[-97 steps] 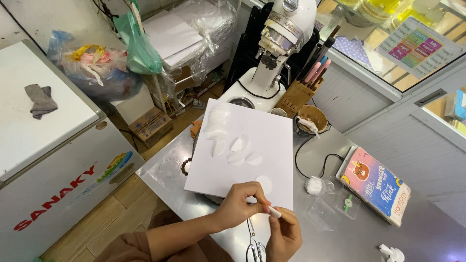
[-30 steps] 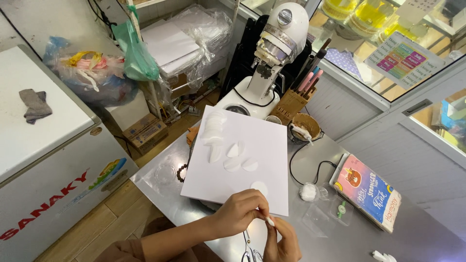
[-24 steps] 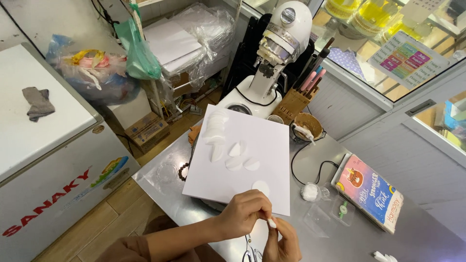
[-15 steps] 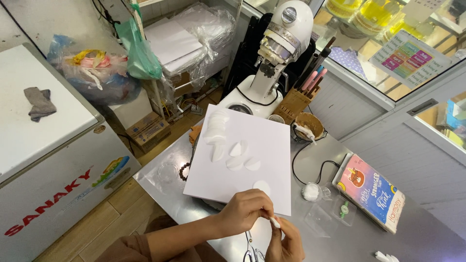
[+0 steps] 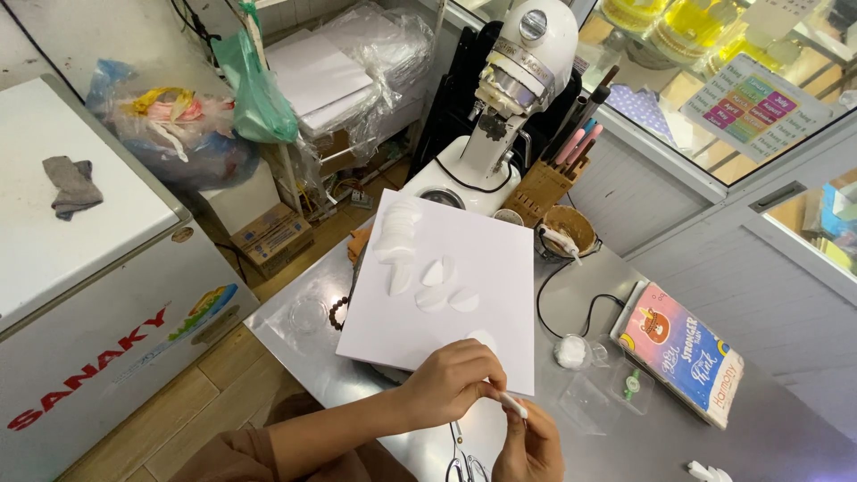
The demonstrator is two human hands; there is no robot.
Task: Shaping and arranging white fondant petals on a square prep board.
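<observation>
I am looking down at a grey metal surface (image 5: 768, 419) in a cramped workroom, with a white chest freezer (image 5: 80, 268) at nine o'clock and a white stand mixer (image 5: 509, 98) at twelve. A white board (image 5: 446, 295) lies in the middle of the surface, with a scatter of small white petal shapes (image 5: 428, 277) on it. At six o'clock my left hand (image 5: 455, 384) and right hand (image 5: 531, 446) are together, fingertips pinching a small white piece (image 5: 513, 406) just off the board's near edge. Over the last few seconds little has changed: both hands have stayed closed on that piece in the same spot, and the petals have not moved. Scissors (image 5: 464, 464) lie just below my hands, a colourful booklet (image 5: 683, 353) at three o'clock.
</observation>
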